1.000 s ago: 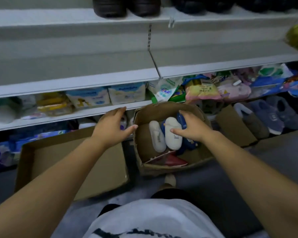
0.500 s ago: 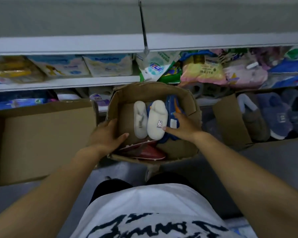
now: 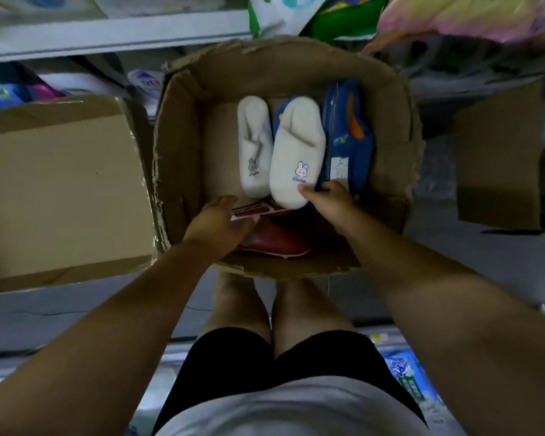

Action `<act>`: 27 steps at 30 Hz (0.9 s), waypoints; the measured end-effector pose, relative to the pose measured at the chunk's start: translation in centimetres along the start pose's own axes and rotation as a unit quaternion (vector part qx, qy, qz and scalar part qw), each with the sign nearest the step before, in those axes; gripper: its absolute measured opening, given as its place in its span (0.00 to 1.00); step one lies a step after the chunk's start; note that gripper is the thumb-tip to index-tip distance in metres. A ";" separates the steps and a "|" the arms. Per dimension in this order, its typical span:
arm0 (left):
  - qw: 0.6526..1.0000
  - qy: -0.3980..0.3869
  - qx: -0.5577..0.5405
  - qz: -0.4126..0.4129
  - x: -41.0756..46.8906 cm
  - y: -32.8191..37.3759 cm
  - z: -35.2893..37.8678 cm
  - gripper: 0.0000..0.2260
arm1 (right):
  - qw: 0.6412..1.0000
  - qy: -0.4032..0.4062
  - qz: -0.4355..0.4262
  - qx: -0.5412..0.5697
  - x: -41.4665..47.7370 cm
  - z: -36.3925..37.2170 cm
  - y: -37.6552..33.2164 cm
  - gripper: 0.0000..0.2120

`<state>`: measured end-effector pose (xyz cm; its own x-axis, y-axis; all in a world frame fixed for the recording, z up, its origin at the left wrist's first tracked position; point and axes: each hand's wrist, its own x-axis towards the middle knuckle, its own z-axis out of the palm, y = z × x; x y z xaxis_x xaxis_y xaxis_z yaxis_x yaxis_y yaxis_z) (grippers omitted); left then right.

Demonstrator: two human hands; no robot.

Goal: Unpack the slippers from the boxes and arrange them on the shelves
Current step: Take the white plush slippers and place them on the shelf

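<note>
Upper body: a light grey shirt (image 3: 280,410), short enough in view to show only its front panel. The fabric is plain here, with soft folds running across it.

Lower body: black shorts (image 3: 233,366), loose-cut and matt, with plain hems that end partway down the thighs. The legs (image 3: 299,309) are bare below the hems.

Arms: the left forearm (image 3: 107,325) and right forearm (image 3: 422,278) are bare up to the frame edge.

Hands: the left hand (image 3: 216,223) and right hand (image 3: 331,202) are bare. Nail detail is too blurred to tell.
</note>
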<state>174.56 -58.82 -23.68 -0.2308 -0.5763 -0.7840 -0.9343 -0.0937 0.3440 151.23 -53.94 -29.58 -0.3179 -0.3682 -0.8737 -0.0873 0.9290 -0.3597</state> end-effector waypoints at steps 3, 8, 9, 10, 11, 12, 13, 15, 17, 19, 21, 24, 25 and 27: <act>0.999 -0.011 -0.023 -0.038 3.4 0.1 0.4 0.31 | 0.994 -0.018 0.031 0.101 2.3 1.7 1.0 0.39; 0.994 -0.023 -0.051 -0.096 7.0 -0.3 0.6 0.30 | 0.988 -0.010 0.034 0.151 3.3 2.7 1.4 0.40; 0.992 -0.025 -0.075 -0.099 7.3 -0.1 0.7 0.30 | 0.987 -0.010 0.025 0.161 3.1 2.7 1.5 0.36; 0.989 -0.024 -0.106 -0.102 7.5 0.2 0.7 0.31 | 0.985 -0.012 0.016 0.174 2.9 2.7 1.5 0.33; 0.984 -0.023 -0.139 -0.108 7.7 0.4 0.7 0.31 | 0.982 -0.019 0.009 0.190 2.4 2.6 1.3 0.30; 0.977 -0.026 -0.177 -0.115 7.6 0.6 0.6 0.32 | 0.978 -0.030 0.003 0.206 1.9 2.6 1.2 0.28; 0.968 -0.034 -0.220 -0.116 7.4 0.8 0.3 0.34 | 0.974 -0.045 -0.002 0.222 1.4 2.6 1.0 0.26; 0.931 -0.067 -0.344 -0.105 6.8 0.8 0.0 0.40 | 0.967 -0.081 -0.014 0.240 0.4 2.8 0.5 0.24; 0.870 -0.105 -0.472 -0.099 6.1 0.6 0.0 0.32 | 0.967 -0.109 -0.022 0.229 -0.4 3.3 -0.1 0.24; 0.834 -0.102 -0.532 -0.101 5.8 0.2 0.0 0.22 | 0.969 -0.137 -0.027 0.203 -0.8 4.2 -1.0 0.27; 0.811 -0.064 -0.571 -0.113 5.7 -0.7 0.0 0.20 | 0.973 -0.151 -0.032 0.170 -0.7 5.4 -2.1 0.27; 0.795 0.039 -0.586 -0.151 5.9 -2.8 0.0 0.17 | 0.983 -0.131 -0.060 0.112 0.4 7.0 -3.7 0.14; 0.803 0.080 -0.566 -0.166 6.0 -3.5 -0.1 0.18 | 0.988 -0.112 -0.057 0.094 0.8 7.4 -4.2 0.13; 0.846 0.144 -0.481 -0.181 5.9 -4.2 -0.3 0.21 | 0.995 -0.068 -0.031 0.058 2.8 8.1 -4.2 0.21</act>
<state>177.23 -62.07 -29.65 0.2273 -0.5293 -0.8174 -0.2446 -0.8435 0.4782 158.39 -59.23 -33.17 -0.1837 -0.4342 -0.8819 0.0101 0.8963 -0.4434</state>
